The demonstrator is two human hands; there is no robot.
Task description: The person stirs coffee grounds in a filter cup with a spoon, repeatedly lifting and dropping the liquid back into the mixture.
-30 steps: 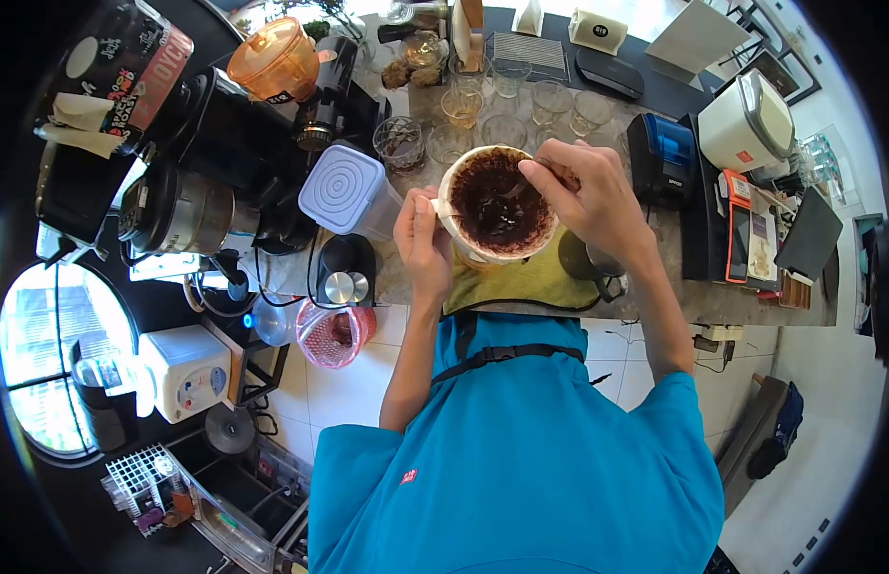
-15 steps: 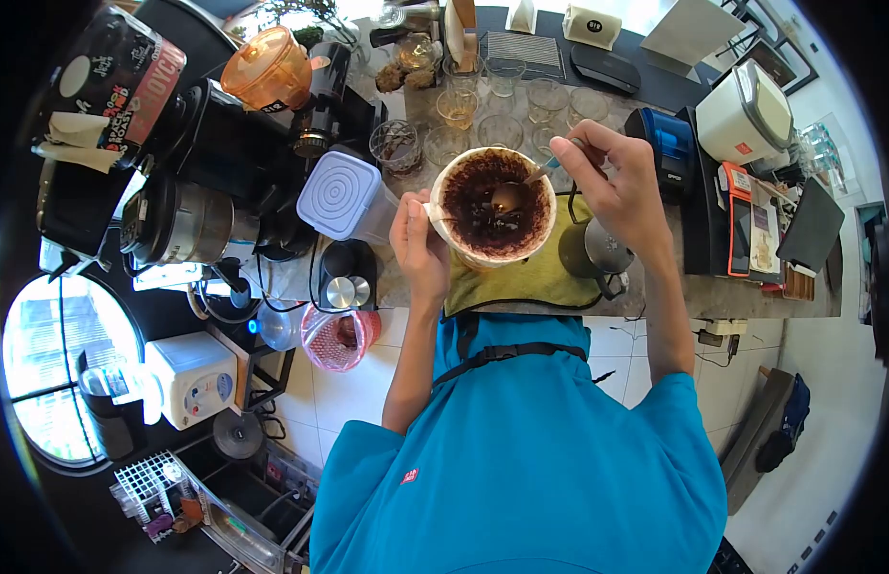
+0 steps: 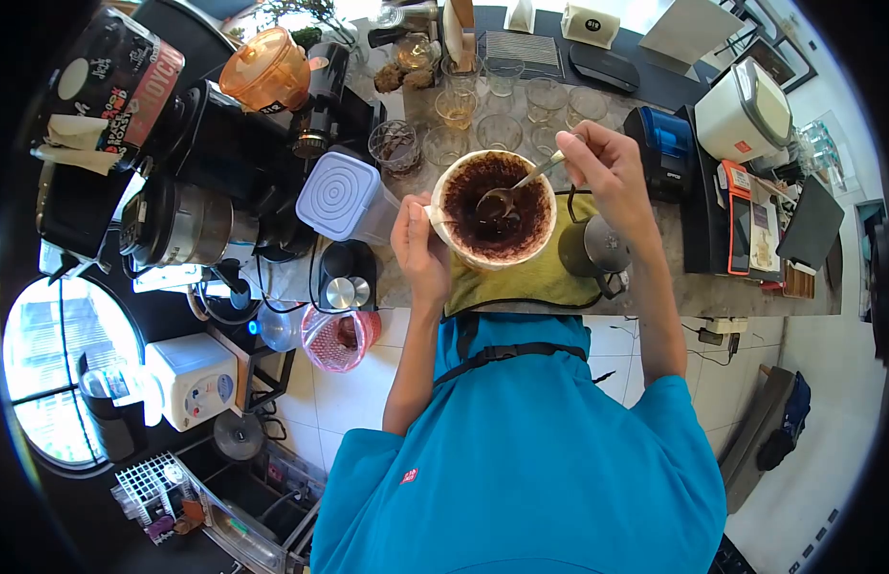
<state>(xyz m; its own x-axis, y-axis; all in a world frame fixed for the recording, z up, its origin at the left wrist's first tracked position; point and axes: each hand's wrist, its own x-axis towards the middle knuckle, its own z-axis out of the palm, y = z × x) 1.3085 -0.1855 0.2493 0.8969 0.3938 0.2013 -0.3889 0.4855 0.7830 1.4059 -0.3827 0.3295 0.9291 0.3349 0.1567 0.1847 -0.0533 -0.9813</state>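
A white cup [image 3: 482,261] with brown residue round its inner wall holds dark liquid [image 3: 509,232]. My left hand [image 3: 421,253] is closed on the cup's handle at its left side. Between the fingertips of my right hand [image 3: 614,177] is a metal spoon [image 3: 532,176], slanting down from the upper right with its bowl inside the cup at the liquid. An olive-green towel [image 3: 473,298] lies on the counter below the cup. Close by my right forearm stands a metal pitcher [image 3: 597,247], partly on the towel.
Several clear glasses [image 3: 499,132] stand just beyond the cup. A square container with a pale lid [image 3: 337,196] is left of my left hand, near a black scale [image 3: 344,273]. To the right are a blue-and-black device [image 3: 662,153] and an orange card terminal [image 3: 739,230].
The spoon's bowl has shifted slightly left and up within the cup, and its handle shows more. My right hand has moved slightly. The cup stays nearly in place.
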